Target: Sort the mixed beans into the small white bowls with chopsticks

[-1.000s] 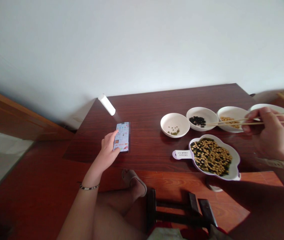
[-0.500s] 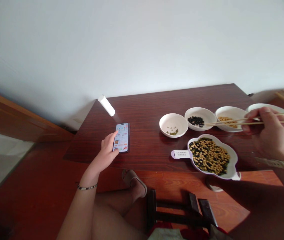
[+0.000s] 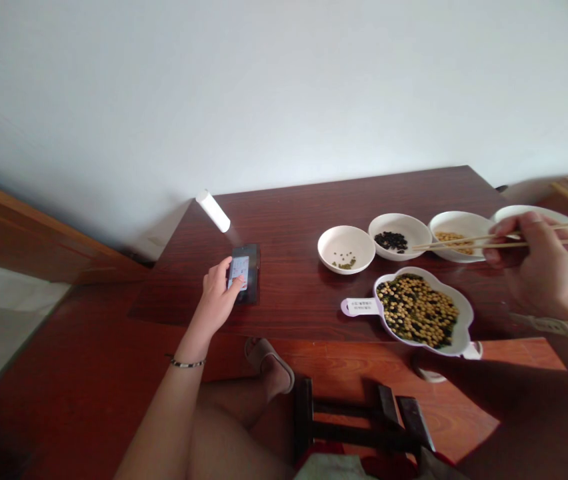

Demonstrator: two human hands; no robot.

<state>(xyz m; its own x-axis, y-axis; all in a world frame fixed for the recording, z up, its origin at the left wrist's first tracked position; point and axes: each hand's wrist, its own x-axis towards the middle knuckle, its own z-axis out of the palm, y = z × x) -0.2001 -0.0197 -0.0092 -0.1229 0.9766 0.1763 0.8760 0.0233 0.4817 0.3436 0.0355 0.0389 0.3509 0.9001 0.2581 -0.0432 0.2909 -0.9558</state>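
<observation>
The left hand (image 3: 217,300) has slid further over the black smartphone (image 3: 245,263), fingers loosely on its screen; the right hand (image 3: 539,270) grips slim wooden chopsticks (image 3: 464,239), tips above the round white bowl (image 3: 389,221).

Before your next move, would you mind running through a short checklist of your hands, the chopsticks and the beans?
Right hand gripping the chopsticks: ok.
Chopstick tips above the black-bean bowl: ok.
Bean held between the tips: cannot tell.
Mixed beans inside the lobed white dish: ok.
Left hand free: not ok, it is on the phone.
</observation>
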